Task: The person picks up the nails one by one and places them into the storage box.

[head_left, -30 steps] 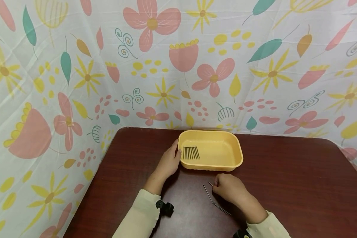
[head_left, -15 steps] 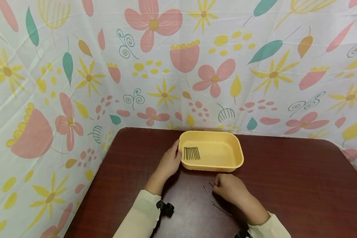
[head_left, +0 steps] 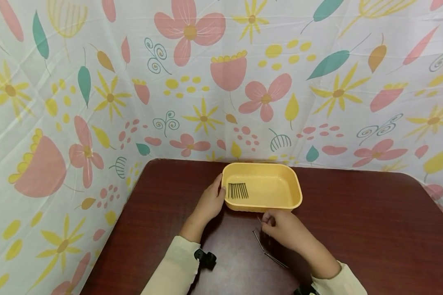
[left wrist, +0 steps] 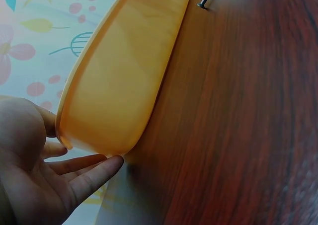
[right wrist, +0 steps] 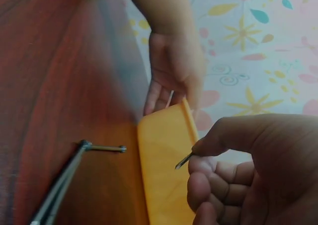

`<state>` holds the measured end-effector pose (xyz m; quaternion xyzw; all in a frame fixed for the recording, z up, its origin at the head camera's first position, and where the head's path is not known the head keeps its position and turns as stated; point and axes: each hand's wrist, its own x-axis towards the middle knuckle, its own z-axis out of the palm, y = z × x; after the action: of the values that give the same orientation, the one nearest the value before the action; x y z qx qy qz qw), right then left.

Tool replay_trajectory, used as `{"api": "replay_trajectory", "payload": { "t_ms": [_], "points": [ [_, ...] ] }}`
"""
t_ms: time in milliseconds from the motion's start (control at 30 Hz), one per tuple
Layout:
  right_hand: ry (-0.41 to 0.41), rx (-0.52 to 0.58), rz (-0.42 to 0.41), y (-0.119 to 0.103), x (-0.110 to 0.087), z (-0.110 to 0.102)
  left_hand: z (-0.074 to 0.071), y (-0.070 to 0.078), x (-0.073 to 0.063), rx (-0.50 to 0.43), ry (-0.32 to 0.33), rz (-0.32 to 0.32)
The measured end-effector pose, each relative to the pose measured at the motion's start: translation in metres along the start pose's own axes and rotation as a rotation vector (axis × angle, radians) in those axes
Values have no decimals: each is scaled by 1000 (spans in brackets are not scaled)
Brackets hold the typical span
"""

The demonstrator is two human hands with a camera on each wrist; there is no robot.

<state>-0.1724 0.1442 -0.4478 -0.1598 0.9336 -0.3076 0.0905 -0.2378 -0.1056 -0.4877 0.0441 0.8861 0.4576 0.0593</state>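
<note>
A yellow plastic basin (head_left: 273, 209) stands on the table, with several dark nails (head_left: 238, 191) lined up side by side at its left end. My left hand (head_left: 209, 200) holds that end; in the left wrist view the thumb is at the rim and the fingers (left wrist: 94, 183) lie against the outer wall. Just in front of the basin, my right hand (head_left: 282, 227) pinches a nail (right wrist: 184, 160) between thumb and forefinger, its pointed end sticking out. Two more nails lie on the table, one (head_left: 258, 240) near the right hand and another (head_left: 276, 260) closer to me.
The dark reddish-brown table (head_left: 365, 229) meets a flower-printed cloth (head_left: 317, 123) behind the basin and on the left. A black strap-on device (head_left: 205, 259) sits on the left wrist.
My right hand has moved forward and closer to the basin with the nail in its fingers. The left hand, the basin and the other nails stay where they were.
</note>
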Motion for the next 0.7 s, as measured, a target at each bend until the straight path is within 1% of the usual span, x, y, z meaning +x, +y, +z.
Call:
{"api": "replay_trajectory", "payload": {
  "t_ms": [133,300,433,567,700],
  "points": [
    [17,41,-10,-2,4,-8,0,-1,1,1,-3,0],
    [80,65,-15,-2,14,-21,1,-2,1,3,-2,5],
    [122,81,-10,-3,25,-32,1,-2,1,8,0,2],
    [133,87,11,-3,38,-39,1,-2,1,7,1,-1],
    [139,61,40,0,53,-43,1,-2,0,9,3,-3]
  ]
}}
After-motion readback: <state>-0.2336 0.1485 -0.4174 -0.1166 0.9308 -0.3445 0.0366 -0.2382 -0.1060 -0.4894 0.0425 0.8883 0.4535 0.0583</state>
